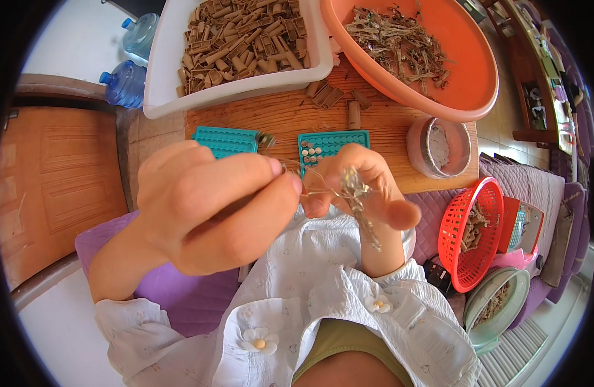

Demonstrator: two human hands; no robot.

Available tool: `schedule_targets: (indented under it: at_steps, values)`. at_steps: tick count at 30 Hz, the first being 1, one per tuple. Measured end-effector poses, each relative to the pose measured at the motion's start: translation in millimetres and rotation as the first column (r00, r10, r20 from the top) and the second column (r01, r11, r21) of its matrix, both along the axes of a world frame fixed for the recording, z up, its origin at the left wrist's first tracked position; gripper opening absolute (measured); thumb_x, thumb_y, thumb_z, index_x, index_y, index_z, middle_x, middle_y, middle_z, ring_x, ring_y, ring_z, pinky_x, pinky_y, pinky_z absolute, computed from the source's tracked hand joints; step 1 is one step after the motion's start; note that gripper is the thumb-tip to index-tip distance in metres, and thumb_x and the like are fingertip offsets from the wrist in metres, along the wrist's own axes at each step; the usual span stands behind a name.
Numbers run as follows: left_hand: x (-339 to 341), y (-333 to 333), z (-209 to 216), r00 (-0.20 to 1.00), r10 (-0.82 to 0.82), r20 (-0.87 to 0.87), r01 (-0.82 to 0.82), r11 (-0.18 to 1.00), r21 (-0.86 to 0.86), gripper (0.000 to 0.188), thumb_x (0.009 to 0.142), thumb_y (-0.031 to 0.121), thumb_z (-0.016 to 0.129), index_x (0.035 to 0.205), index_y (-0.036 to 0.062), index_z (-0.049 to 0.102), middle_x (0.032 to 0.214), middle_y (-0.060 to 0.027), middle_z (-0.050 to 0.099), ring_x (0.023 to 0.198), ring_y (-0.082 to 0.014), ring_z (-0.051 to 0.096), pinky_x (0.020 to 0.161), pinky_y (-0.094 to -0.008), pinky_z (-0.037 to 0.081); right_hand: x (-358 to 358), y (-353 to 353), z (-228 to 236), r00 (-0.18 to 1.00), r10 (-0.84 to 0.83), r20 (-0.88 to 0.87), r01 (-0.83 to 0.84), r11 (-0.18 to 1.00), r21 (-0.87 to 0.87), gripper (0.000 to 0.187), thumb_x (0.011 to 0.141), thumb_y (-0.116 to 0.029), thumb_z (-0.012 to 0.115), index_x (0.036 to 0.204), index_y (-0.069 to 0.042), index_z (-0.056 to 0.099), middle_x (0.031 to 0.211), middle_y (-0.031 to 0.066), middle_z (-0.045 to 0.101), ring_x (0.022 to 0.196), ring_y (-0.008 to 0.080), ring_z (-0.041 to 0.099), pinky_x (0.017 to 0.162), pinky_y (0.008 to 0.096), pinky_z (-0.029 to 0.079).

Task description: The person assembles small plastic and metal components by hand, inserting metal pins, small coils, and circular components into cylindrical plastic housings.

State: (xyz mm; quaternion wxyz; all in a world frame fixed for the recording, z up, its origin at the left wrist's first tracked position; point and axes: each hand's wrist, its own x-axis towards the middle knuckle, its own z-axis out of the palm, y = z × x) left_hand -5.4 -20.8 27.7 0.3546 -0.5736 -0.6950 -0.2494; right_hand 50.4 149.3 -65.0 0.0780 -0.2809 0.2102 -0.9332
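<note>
A thin, silvery strip of small linked metal parts [359,205] ran with its long axis nearly upright, tilted a little so that its lower end hung down and to the right over the white patterned shirt [322,290], while its upper end sat by the fingertips of the right hand [361,187]. That hand was pinched shut on the upper part of the strip, thumb pointing out to the right. Fine wire-like leads spread leftward from the strip's top to the left hand [213,206], which was closed around something slim at its fingertips (what exactly it gripped could not be told). The two hands were nearly touching, fingertip to fingertip, raised above the person's lap and in front of the wooden table [277,116]. Behind them on the table lay two teal plastic trays with rows of small holes, one [224,140] partly hidden by the left hand and the other [329,143] by the right. Farther back stood a white rectangular tub of brown tube-shaped pieces [239,45] and a large orange plastic basin of tangled grey strips [439,51]. A round clear container [440,148] stood at the table's right end, and a red mesh basket [471,232] sat lower right on purple quilted seating.
</note>
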Motion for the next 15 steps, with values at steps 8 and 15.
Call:
schedule_targets:
  at_steps: [8,15]
  values:
    - [8.1,-1.6,-4.7,0.986,-0.159,-0.044,0.148,0.972,-0.185,0.030,0.060,0.002,0.068,0.084,0.0126,0.052,0.085,-0.0003,0.047,0.046,-0.0086,0.031,0.037,-0.0221,0.020,3.7,1.1,11.4,0.958,0.231,0.169,-0.265,0.940,0.216,0.086,0.075,-0.069,0.020,0.090,0.008,0.055,0.083,0.0160,0.058,0.073,0.0227,0.057,0.067,0.0311,0.045]
    - [4.5,-1.6,-3.1,0.985,-0.167,-0.049,0.151,0.960,-0.237,0.024,0.062,0.004,0.066,0.080,0.0133,0.053,0.082,0.0025,0.047,0.046,-0.0077,0.030,0.038,-0.0212,0.021,4.8,-1.8,21.4,0.967,-0.049,0.248,-0.080,0.871,0.485,0.041,0.079,-0.038,0.054,0.078,0.003,0.056,0.075,0.0091,0.053,0.069,0.0150,0.049,0.061,0.0260,0.037]
